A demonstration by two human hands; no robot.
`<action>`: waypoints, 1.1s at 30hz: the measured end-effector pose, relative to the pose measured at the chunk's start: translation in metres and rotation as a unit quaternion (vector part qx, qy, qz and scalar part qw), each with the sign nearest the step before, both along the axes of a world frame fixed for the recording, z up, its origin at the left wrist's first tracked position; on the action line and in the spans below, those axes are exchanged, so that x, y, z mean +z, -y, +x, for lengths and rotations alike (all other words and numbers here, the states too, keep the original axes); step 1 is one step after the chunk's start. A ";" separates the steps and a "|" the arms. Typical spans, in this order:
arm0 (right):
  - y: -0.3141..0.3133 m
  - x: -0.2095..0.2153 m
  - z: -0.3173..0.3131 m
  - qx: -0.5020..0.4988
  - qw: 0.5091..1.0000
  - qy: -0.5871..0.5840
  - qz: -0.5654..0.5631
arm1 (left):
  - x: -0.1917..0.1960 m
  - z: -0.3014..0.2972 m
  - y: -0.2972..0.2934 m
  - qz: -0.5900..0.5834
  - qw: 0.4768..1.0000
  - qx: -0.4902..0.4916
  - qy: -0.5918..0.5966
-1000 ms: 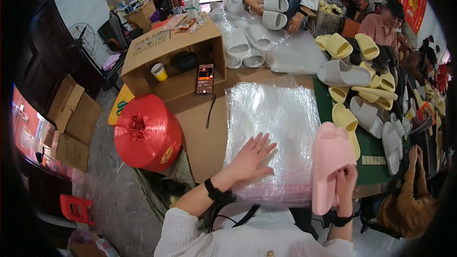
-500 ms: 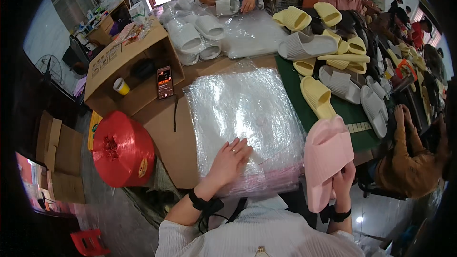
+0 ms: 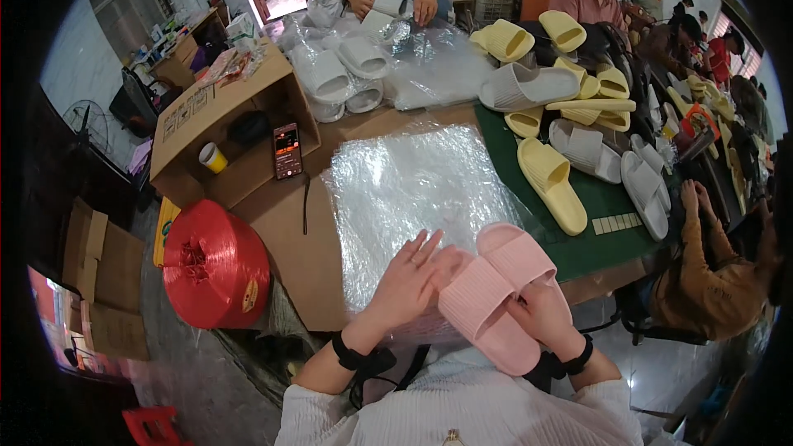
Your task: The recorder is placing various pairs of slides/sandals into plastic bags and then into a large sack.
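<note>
- Two pink slippers (image 3: 483, 301) are held side by side above the table's (image 3: 578, 263) near edge, partly over the near right corner of a stack of clear plastic bags (image 3: 409, 186).
- The right hand (image 3: 541, 314) is closed on the pair, its fingers tucked into the foot openings.
- The left hand (image 3: 403, 282) holds nothing that shows; its fingers are loosely spread beside a slipper's toe end. Blur there hides whether they touch it.
- Both forearms come in from the near edge, wrists wearing one black band (image 3: 582, 355) each; the left hand points toward the far edge, back upward, and the right reaches inward.
- One yellow slipper (image 3: 552, 186) lies nearest the pair, right of the bags; more yellow and grey slippers (image 3: 529, 85) overlap toward the table's far right corner, too crowded to count.
- Left of the bags are one red roll of string (image 3: 216, 264), one phone (image 3: 287, 151) and one open cardboard box (image 3: 235, 107) with one yellow cup (image 3: 212, 158) inside.
- At the far edge, a co-worker's two hands (image 3: 425, 4) are at pale slippers beside others wrapped in plastic (image 3: 326, 74).
</note>
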State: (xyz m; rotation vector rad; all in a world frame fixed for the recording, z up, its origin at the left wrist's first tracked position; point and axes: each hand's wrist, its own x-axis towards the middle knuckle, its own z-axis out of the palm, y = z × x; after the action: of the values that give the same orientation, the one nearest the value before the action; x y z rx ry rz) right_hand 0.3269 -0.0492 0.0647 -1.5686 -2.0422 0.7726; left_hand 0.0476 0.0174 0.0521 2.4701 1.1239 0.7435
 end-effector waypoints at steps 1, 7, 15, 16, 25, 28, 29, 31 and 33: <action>-0.003 0.000 -0.005 0.006 0.999 -0.017 0.035 | 0.003 0.004 0.003 -0.009 1.000 -0.025 -0.010; -0.043 -0.024 -0.036 0.002 0.992 0.013 0.124 | 0.014 0.017 0.009 -0.029 0.987 -0.150 0.055; -0.129 -0.035 -0.088 -0.060 0.983 -0.169 0.029 | 0.036 0.004 0.013 -0.090 0.970 -0.210 0.079; -0.139 -0.037 -0.093 -0.075 0.995 0.003 0.062 | 0.038 0.001 0.014 -0.104 0.967 -0.216 0.084; -0.071 -0.024 -0.075 0.053 0.963 -0.198 0.174 | 0.003 -0.045 0.041 -0.021 0.992 0.120 -0.041; -0.029 0.000 -0.021 0.145 0.980 -0.097 0.095 | -0.013 -0.067 0.054 -0.058 0.972 0.229 -0.011; -0.019 0.001 -0.003 0.138 0.981 -0.136 0.009 | -0.017 -0.074 0.057 -0.088 0.958 0.267 0.054; -0.013 0.003 0.013 0.074 0.990 -0.118 0.002 | -0.012 -0.079 0.058 -0.131 0.942 0.289 0.108; -0.024 0.011 0.020 0.023 0.995 -0.014 0.099 | -0.026 -0.089 0.058 -0.139 0.919 0.308 0.203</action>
State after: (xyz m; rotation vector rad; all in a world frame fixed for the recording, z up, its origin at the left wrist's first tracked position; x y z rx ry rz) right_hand 0.3471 -0.0256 0.0757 -1.3990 -2.0719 0.5841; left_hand -0.0414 -0.0405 0.0263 1.6143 1.7020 1.1086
